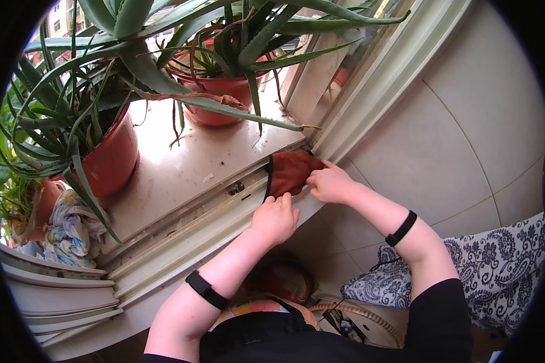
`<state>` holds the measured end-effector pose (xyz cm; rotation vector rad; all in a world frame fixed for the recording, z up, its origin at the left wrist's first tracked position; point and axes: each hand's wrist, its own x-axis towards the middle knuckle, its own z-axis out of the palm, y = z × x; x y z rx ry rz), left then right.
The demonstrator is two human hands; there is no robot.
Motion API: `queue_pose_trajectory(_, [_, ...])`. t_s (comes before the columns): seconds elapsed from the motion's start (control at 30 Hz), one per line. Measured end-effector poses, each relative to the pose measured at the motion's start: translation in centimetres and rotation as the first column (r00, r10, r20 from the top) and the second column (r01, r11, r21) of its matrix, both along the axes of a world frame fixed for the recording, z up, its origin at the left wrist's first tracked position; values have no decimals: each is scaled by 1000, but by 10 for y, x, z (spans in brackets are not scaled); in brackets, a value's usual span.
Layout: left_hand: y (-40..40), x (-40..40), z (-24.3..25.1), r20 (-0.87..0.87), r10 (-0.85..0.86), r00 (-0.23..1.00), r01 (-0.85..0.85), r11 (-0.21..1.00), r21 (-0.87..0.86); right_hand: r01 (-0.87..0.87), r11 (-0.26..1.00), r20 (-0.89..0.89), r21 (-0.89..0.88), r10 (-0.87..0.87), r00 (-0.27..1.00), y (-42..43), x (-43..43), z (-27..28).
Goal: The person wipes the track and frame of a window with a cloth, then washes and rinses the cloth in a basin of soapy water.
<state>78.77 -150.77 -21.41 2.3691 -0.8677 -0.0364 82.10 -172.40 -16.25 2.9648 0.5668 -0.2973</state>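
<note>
A reddish-brown cloth point(291, 176) with black edging lies over the window-frame track point(200, 213) at its right corner. My right hand point(330, 182) has its fingers bent onto the right end of the cloth, beside the upright frame point(368, 86). At the lower edge of the cloth rest the curled fingers of my left hand point(276, 218); whether they pinch the fabric is hidden. Dirt and a dark gap point(235, 188) show in the track left of the cloth.
Aloe plants in a left red pot point(113, 156) and a back red pot point(220, 97) spread leaves over the sill point(177, 159). A crumpled patterned cloth point(75, 229) sits at left. Paisley fabric point(499, 263) hangs at right by the tiled wall point(454, 168). Below is a round reddish object point(287, 281).
</note>
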Motion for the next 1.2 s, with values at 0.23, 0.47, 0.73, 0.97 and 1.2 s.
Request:
queue_pose_trajectory(0.23, [-4,-11,15,192,15,981,-42,989,139,73,930,214,-360,7,977,-21,5,0])
queue_pose_trajectory(0.47, [-42,26,10,-131,-43,990,48,998,35,37,848,122,-528,33,992,-10,21,1])
queue_pose_trajectory(0.73, [-71,48,29,-348,-87,934,143,980,140,137,853,27,-503,-143,989,25,26,35])
queue_pose_trajectory(0.97, [-95,54,-6,-109,-105,988,116,988,98,106,847,-19,-521,-135,991,20,40,30])
queue_pose_trajectory(1.2, [-87,56,13,-333,-19,943,37,998,47,211,927,-32,-309,-232,972,1,47,15])
